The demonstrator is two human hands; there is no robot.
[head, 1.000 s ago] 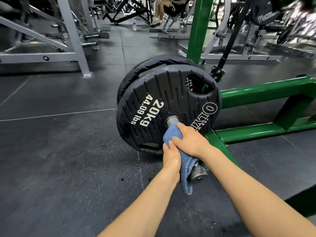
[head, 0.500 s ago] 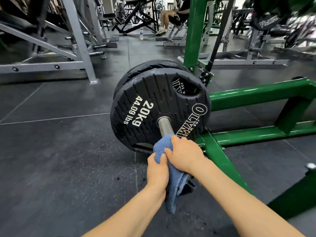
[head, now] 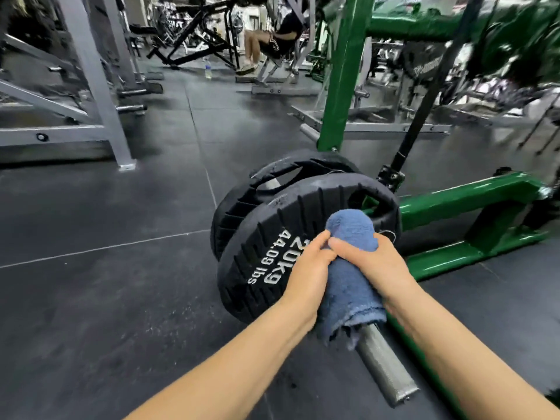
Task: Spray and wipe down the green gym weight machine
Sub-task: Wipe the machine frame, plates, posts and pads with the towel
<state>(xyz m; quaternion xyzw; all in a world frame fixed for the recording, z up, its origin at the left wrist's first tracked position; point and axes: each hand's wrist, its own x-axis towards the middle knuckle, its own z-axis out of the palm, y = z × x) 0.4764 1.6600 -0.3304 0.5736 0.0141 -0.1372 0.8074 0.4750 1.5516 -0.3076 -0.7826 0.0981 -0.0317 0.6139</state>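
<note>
Both hands wrapped round the towel on the plate sleeve, up against the 20kg plate

Head cam, only view there is: left hand point(head: 307, 269) and right hand point(head: 374, 265) each have their grip clamped on one blue towel point(head: 348, 286), which is wrapped around the steel sleeve point(head: 385, 368). That bar's long axis runs from the weight plates point(head: 266, 250) down and toward the camera, a bit to the right, with its bare end sticking out below the towel. So I'd guess the wipe has to slide along that line, back toward the person. Hands sit side by side at the plate end, fingertips touching, neither one clearly nearer. Count: two black plates, one towel, one sleeve, two hands, no spray bottle visible. The green frame point(head: 466, 201) is just right of the plates, on the floor
</note>
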